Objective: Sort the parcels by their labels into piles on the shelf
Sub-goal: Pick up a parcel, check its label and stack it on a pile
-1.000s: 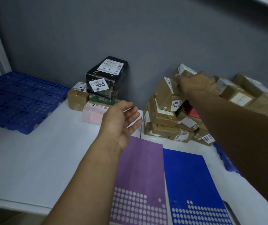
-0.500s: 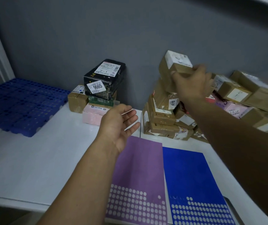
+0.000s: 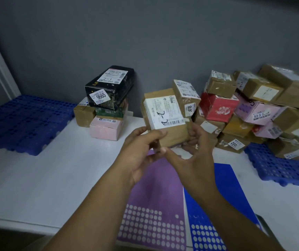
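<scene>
A brown cardboard parcel [image 3: 165, 115] with a white shipping label and handwritten marks is held up over the white shelf [image 3: 36, 178]. My left hand [image 3: 141, 151] grips its lower left corner, thumb on the front face. My right hand [image 3: 197, 153] holds its lower right side, fingers curled behind it. At the back left stands a small sorted pile: a black box [image 3: 108, 87] tagged 9665 on top of a green box, a pink box [image 3: 107, 127] and a brown box [image 3: 83, 115]. A large heap of unsorted parcels [image 3: 253, 109] lies at the back right.
Blue plastic pallets lie at the left [image 3: 23, 122] and the right [image 3: 280, 165]. A purple sheet [image 3: 156, 196] and a blue sheet [image 3: 224, 196] with white dots lie on the shelf near the front edge. A grey wall closes the back.
My right hand lifted a brown parcel off the heap and brought it to the middle. My left hand came up from hovering open and took hold of it too.
</scene>
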